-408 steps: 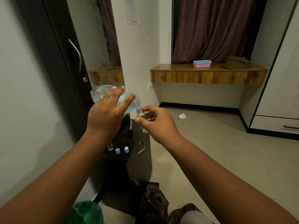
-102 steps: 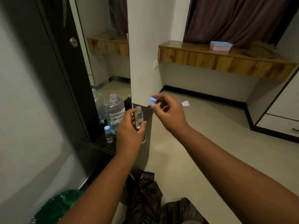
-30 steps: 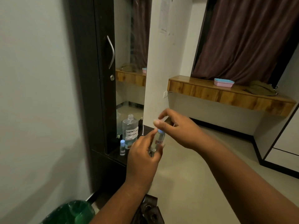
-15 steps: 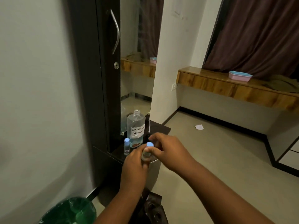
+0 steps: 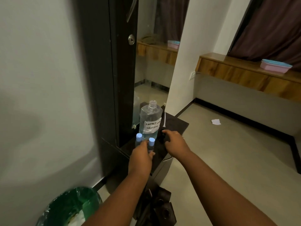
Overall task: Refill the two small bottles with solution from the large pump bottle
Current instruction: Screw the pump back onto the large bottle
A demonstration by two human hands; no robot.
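The large clear bottle [image 5: 150, 121], labelled "contact lens solution", stands uncapped on the dark cabinet top [image 5: 177, 126] by the mirror, with blue liquid low inside. One small bottle with a blue cap [image 5: 139, 138] stands just in front of it. My left hand [image 5: 140, 158] holds the second small blue-capped bottle [image 5: 151, 144] upright, right beside the first, low at the cabinet top. My right hand [image 5: 175, 142] closes over the black pump head [image 5: 162, 136] lying on the cabinet; its white tube [image 5: 164, 119] points away from me.
A tall dark wardrobe door [image 5: 105, 79] and a mirror [image 5: 153, 66] rise behind the bottles. On the floor sit a green-lined bin [image 5: 70, 207], a dark bag [image 5: 156, 207] and a paper scrap [image 5: 215, 121]. A wooden shelf [image 5: 244, 74] carries a pink box [image 5: 275, 66].
The blue cap went onto the small bottle. My left hand has lowered that bottle beside the other one, and my right hand has left the cap and moved right onto the pump head.
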